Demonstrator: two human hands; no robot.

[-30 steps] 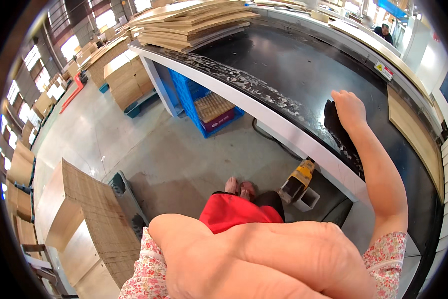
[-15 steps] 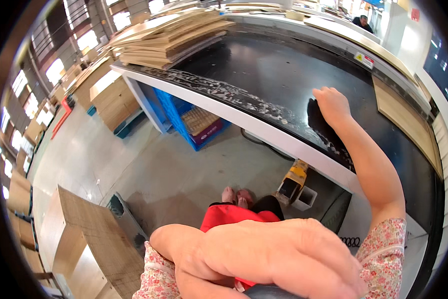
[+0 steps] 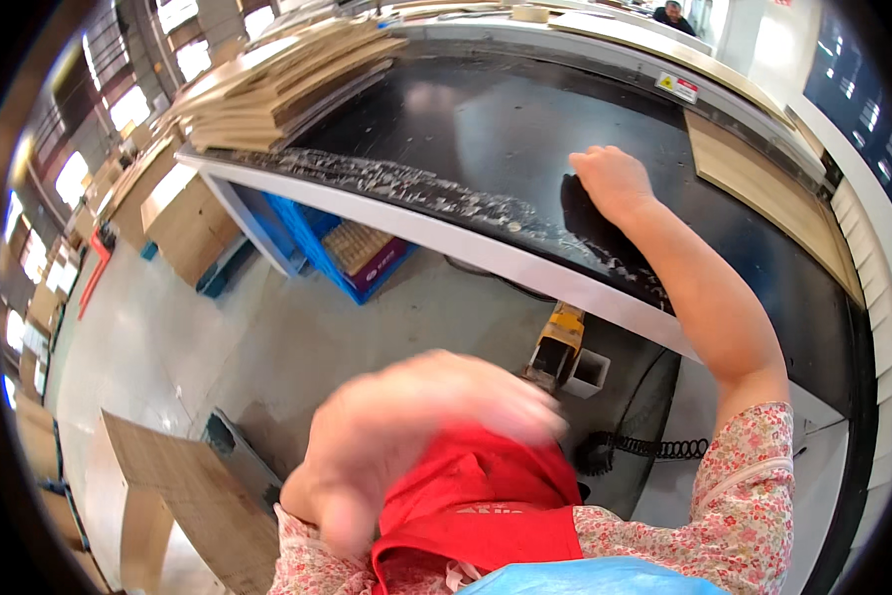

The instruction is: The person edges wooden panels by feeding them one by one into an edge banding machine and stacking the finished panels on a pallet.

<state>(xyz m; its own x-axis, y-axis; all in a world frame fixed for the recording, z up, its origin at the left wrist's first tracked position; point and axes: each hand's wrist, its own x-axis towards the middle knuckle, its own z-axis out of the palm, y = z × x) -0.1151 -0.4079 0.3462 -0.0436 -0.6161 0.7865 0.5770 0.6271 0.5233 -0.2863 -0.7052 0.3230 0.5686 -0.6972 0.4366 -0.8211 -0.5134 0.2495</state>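
Observation:
My right hand [image 3: 613, 183] is curled closed just over the black tabletop [image 3: 466, 124], with a dark patch, perhaps its shadow, below it. What the fingers hold, if anything, is hidden. Along the front edge of the tabletop runs a band of pale chips and scraps [image 3: 436, 193], ending close to that hand. My left hand [image 3: 416, 412] hangs in front of my red apron [image 3: 481, 481], blurred by motion, and I see nothing in it.
Stacked wooden boards [image 3: 287, 84] lie on the table's far left. A wood panel [image 3: 764, 193] rests at the right. Below are a blue crate [image 3: 342, 253], a yellow tool [image 3: 562, 332] and a coiled black cable [image 3: 654, 446]. A wooden board [image 3: 188, 476] stands lower left; another person [image 3: 673, 16] is far off.
My left hand has drawn back and left over the apron. The view has shifted, so the table sits farther left. My right hand stays curled at about the same spot on the tabletop.

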